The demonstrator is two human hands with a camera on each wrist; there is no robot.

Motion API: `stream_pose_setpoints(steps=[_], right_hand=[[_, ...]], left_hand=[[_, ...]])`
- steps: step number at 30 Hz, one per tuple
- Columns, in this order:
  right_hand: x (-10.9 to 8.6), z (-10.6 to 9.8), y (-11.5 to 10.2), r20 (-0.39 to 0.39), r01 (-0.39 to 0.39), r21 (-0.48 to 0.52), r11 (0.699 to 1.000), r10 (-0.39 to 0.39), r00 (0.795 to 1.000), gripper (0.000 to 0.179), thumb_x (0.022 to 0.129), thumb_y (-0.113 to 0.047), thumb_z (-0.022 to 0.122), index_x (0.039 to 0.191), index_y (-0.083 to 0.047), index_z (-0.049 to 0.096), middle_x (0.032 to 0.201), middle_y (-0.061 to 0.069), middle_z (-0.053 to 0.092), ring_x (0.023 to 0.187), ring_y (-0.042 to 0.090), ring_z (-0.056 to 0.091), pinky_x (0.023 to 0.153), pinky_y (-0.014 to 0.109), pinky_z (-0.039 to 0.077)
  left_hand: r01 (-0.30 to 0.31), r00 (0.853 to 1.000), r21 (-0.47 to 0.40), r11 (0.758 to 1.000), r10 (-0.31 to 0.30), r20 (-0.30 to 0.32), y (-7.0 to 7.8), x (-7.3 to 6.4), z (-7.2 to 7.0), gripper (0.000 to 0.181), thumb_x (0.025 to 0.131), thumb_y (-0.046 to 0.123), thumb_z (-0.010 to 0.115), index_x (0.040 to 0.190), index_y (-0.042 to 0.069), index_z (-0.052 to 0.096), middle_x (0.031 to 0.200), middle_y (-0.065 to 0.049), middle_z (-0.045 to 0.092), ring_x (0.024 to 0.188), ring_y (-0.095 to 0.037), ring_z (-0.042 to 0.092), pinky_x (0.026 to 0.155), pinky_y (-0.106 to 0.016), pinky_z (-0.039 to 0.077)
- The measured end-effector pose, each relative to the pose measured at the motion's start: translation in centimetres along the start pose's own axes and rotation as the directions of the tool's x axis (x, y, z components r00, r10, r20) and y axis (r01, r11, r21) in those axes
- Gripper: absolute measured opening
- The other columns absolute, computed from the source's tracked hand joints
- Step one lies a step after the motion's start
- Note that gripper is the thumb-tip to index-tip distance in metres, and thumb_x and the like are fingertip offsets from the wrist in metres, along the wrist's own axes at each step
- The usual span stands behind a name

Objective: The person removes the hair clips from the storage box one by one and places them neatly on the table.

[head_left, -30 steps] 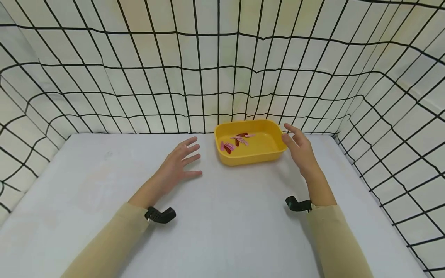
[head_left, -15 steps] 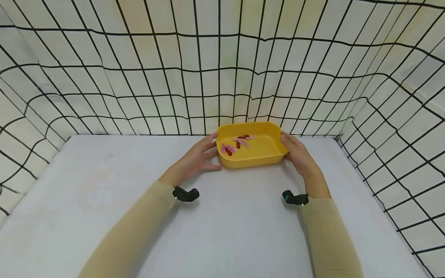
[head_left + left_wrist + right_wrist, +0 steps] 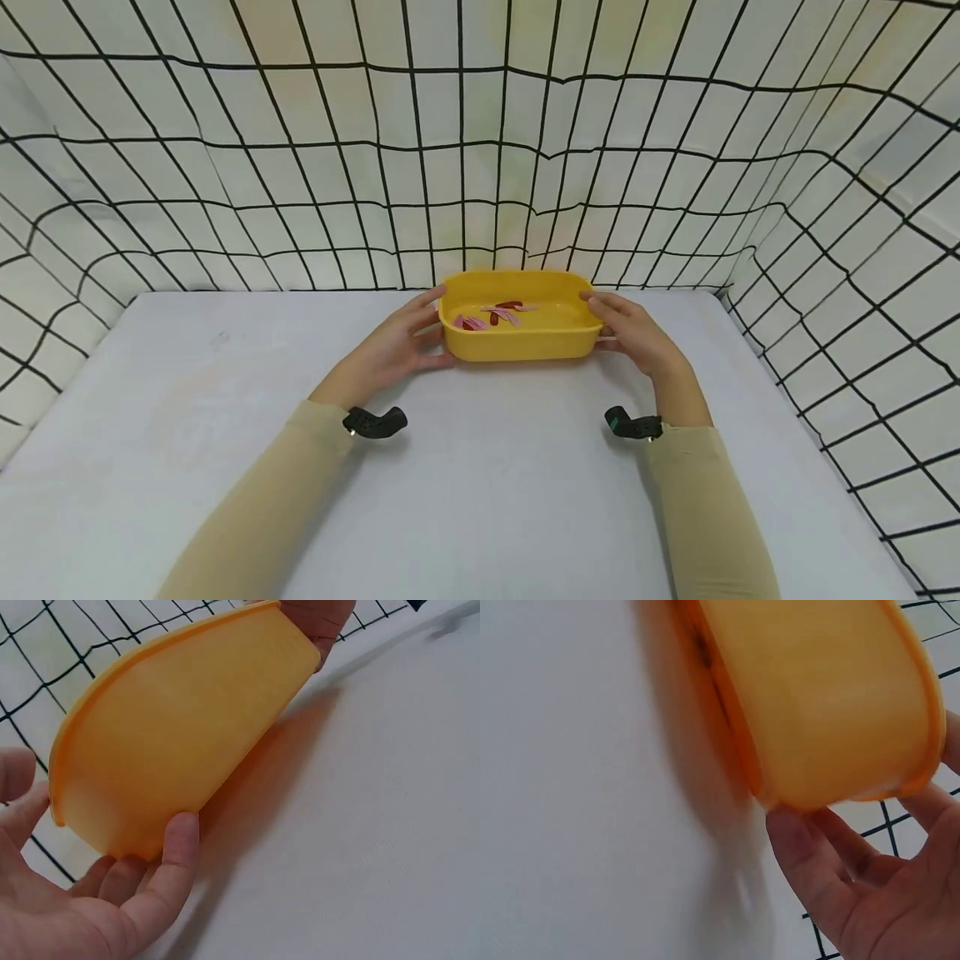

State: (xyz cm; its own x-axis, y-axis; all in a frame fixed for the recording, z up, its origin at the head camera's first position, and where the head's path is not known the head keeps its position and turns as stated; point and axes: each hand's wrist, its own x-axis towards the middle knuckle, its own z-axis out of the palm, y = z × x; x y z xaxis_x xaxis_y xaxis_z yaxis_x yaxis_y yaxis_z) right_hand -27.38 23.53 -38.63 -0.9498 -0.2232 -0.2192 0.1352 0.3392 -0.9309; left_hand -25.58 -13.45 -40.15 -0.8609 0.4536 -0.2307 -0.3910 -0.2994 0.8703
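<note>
Foremost, nearest to where I stand: two plain khaki sleeves (image 3: 258, 508), both forearms reaching over a white table (image 3: 495, 492). Item: two black wrist cameras (image 3: 375, 422), one per wrist; the right one bears a small green patch (image 3: 615, 423), too small to make out as a label. Item: left hand (image 3: 396, 346), fingers curled about the tray's left end, one at the rim, others at the lower edge. Item: right hand (image 3: 633, 331), gripping the opposite end likewise. Item: one yellow oblong tray (image 3: 521, 345), round-cornered, at the table's far side between the hands; mouth up, long axis running left to right. Whether its base touches the tabletop, I cannot tell. Contents: slender pink pieces (image 3: 472, 322) and dark red pieces (image 3: 510, 304), lying mostly in the left half. Beyond: black grid netting (image 3: 461, 143) before white sheeting (image 3: 442, 108).
</note>
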Motion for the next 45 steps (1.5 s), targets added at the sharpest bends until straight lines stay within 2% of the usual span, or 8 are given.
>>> stream_pose_setpoints(steps=[6,15,21,25,30,36,45], right_hand=[[-0.2,1.2,-1.2,0.117,0.022,-0.033,0.999,-0.017,0.993,0.054,0.103,-0.042,0.051,0.147,-0.012,0.048,0.149,0.014,0.045,0.113,0.038,0.06,0.092,0.043,0.058],[-1.1,3.0,-2.8,0.209,0.04,-0.071,0.997,-0.024,0.978,0.056,0.101,-0.045,0.055,0.143,-0.007,0.052,0.146,0.017,0.05,0.103,0.034,0.066,0.087,0.043,0.06],[-1.9,3.9,-2.8,0.259,0.046,-0.113,0.993,-0.015,0.966,0.05,0.1,-0.036,0.06,0.137,-0.002,0.057,0.137,0.018,0.055,0.104,0.03,0.067,0.086,0.042,0.061],[-2.4,4.9,-2.2,0.265,0.053,-0.152,0.987,-0.012,0.964,0.046,0.097,-0.032,0.066,0.134,-0.005,0.06,0.126,0.018,0.051,0.104,0.028,0.065,0.088,0.038,0.06],[-3.2,6.1,-1.5,0.232,0.077,-0.201,0.977,-0.029,0.972,0.042,0.094,-0.032,0.07,0.13,-0.011,0.064,0.128,0.013,0.047,0.105,0.029,0.059,0.087,0.034,0.059],[-3.6,6.2,-0.8,0.246,0.094,-0.19,0.977,-0.046,0.968,0.043,0.092,-0.03,0.072,0.131,-0.013,0.064,0.131,0.014,0.044,0.107,0.03,0.058,0.088,0.033,0.057],[-3.8,5.8,-0.8,0.294,0.072,-0.137,0.988,-0.028,0.955,0.064,0.091,-0.022,0.074,0.149,-0.023,0.047,0.133,0.018,0.047,0.108,0.029,0.061,0.091,0.035,0.058]], left_hand=[[0.024,0.998,0.033,0.999,-0.022,-0.061,1.0,-2.7,-1.1,0.05,0.109,0.031,0.038,0.158,0.036,0.025,0.16,-0.012,0.025,0.13,-0.031,0.038,0.099,-0.049,0.05],[0.054,0.989,0.107,0.993,-0.038,-0.146,1.7,-5.9,-1.9,0.051,0.109,0.034,0.04,0.158,0.035,0.025,0.159,-0.013,0.024,0.133,-0.034,0.037,0.094,-0.044,0.056],[0.06,0.984,0.195,0.979,-0.026,-0.176,1.0,-7.7,-2.5,0.056,0.107,0.037,0.043,0.159,0.031,0.023,0.159,-0.013,0.029,0.135,-0.036,0.038,0.096,-0.048,0.055],[0.064,0.981,0.193,0.979,-0.026,-0.192,0.1,-8.9,-2.8,0.055,0.107,0.031,0.045,0.159,0.029,0.025,0.16,-0.011,0.029,0.138,-0.037,0.04,0.098,-0.051,0.053],[0.047,0.983,0.179,0.983,-0.013,-0.184,-0.8,-10.4,-3.3,0.056,0.107,0.024,0.047,0.158,0.024,0.024,0.159,-0.013,0.031,0.136,-0.039,0.046,0.096,-0.053,0.053],[0.015,0.99,0.207,0.978,0.015,-0.14,-1.3,-11.0,-3.7,0.055,0.106,0.021,0.048,0.156,0.019,0.025,0.16,-0.015,0.024,0.131,-0.039,0.051,0.096,-0.055,0.053],[-0.002,0.997,0.27,0.963,0.022,-0.069,-1.3,-11.6,-4.5,0.061,0.105,0.024,0.052,0.158,0.021,0.022,0.159,-0.019,0.025,0.128,-0.036,0.053,0.095,-0.056,0.053]])
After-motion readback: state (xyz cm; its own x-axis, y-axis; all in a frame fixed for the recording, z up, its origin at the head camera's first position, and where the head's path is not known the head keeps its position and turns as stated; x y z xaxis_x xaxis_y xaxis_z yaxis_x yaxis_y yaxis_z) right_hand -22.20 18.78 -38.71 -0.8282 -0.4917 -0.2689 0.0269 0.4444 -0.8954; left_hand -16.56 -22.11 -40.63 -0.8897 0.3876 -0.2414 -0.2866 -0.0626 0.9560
